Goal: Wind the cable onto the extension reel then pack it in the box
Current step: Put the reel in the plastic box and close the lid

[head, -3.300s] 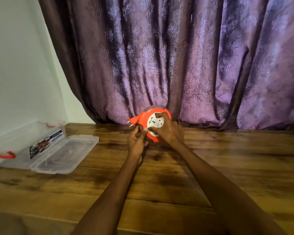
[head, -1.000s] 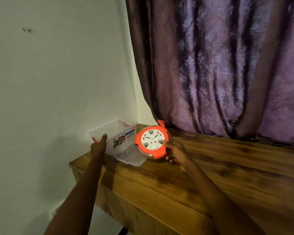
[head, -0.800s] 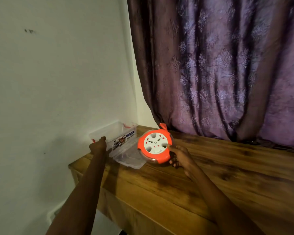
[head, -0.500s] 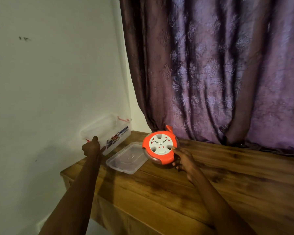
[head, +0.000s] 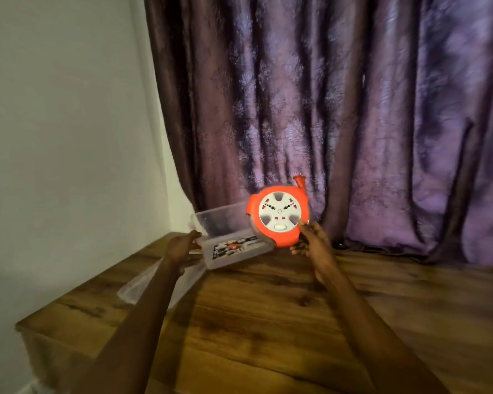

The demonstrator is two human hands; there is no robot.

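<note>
Winding looks done: no loose cable trailing anywhere on the wooden table (head: 282,322), only the packing left.

Clear plastic box (head: 234,245) tipped up off the tabletop at the back left corner, open mouth turned up and toward the reel, near end pinched in the left hand (head: 181,247) by its red latch. Long axis running left to right, slightly rising to the right.

Lid (head: 154,285) lying flat below the left forearm (blurred, hard to read further).

Orange extension reel (head: 279,214) held in the air just right of the box and overlapping its right end, not yet inside. Socket face turned toward the camera, disc on edge, plug (head: 300,182) poking up at the top right.

Right hand (head: 310,243) clamped on the lower right rim, thumb on the front, fingers curled behind.
</note>
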